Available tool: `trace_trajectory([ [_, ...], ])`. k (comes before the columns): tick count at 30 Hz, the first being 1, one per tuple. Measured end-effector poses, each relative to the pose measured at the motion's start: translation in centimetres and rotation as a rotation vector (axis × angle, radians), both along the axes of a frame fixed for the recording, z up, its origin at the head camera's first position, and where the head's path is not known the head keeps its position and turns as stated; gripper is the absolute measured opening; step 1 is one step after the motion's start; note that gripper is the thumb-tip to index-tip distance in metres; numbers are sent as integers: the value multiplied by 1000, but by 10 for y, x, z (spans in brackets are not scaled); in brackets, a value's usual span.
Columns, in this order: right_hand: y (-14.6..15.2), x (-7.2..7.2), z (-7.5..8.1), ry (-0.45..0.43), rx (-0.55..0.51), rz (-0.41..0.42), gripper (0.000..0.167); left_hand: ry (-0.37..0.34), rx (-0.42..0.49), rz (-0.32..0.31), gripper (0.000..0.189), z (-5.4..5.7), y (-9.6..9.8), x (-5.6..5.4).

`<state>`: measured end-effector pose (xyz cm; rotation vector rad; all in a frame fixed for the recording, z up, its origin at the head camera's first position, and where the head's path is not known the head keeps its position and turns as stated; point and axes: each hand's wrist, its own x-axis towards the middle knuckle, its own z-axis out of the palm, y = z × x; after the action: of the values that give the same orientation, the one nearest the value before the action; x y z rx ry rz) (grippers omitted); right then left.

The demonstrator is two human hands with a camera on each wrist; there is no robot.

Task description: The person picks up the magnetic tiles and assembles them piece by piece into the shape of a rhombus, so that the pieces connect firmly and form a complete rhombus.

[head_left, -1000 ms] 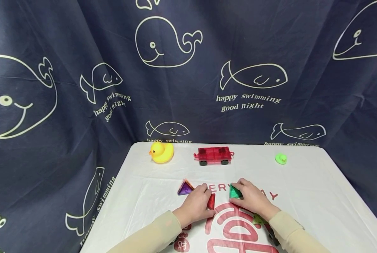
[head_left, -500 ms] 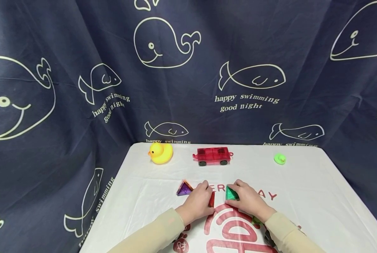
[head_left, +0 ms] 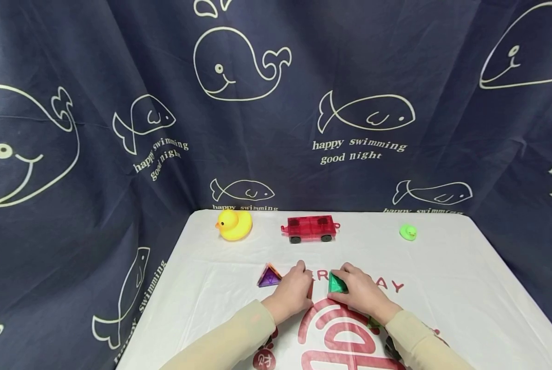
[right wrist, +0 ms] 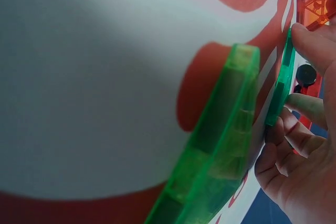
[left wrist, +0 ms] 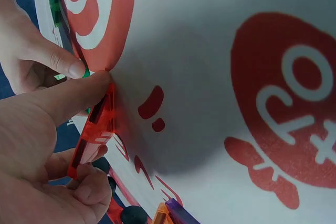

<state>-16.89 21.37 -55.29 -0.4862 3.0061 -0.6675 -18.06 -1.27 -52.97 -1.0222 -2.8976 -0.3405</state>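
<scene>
My left hand [head_left: 291,290] pinches a translucent red magnetic tile [left wrist: 97,129] on edge, thumb at one end and fingers at the other. In the head view the hand hides most of that tile. Facing it across a small gap, my right hand [head_left: 363,290] grips a green magnetic tile [head_left: 336,284] between thumb and fingers. The right wrist view shows this green tile [right wrist: 283,74] edge-on. Just left of my left hand, purple and orange tiles [head_left: 269,276] stand joined in a triangle. A lighter green tile [right wrist: 210,161] lies under my right wrist, partly hidden.
At the back of the white-covered table [head_left: 202,318] stand a yellow duck [head_left: 235,225], a red wheeled toy car base [head_left: 310,228] and a small green duck [head_left: 408,232]. A dark curtain [head_left: 276,128] hangs behind. A dark object [head_left: 391,348] is partly hidden by my right sleeve.
Both hands have drawn slightly closer together with their tiles, narrowing the gap. The head view has shifted a little; the ducks and car base stay put.
</scene>
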Motion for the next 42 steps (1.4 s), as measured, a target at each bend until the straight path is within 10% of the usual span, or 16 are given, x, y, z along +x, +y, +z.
trace_trajectory([
  [14, -1, -2, 0, -39, -30, -25, 70, -75, 50, 25, 51, -1, 0, -2],
  [24, 2, -5, -1, -45, -38, 3, 70, -283, 269, 73, 54, -14, -9, -4],
  [42, -8, -7, 1, -25, -29, 28, 67, -252, 304, 21, 46, -12, -11, 3],
])
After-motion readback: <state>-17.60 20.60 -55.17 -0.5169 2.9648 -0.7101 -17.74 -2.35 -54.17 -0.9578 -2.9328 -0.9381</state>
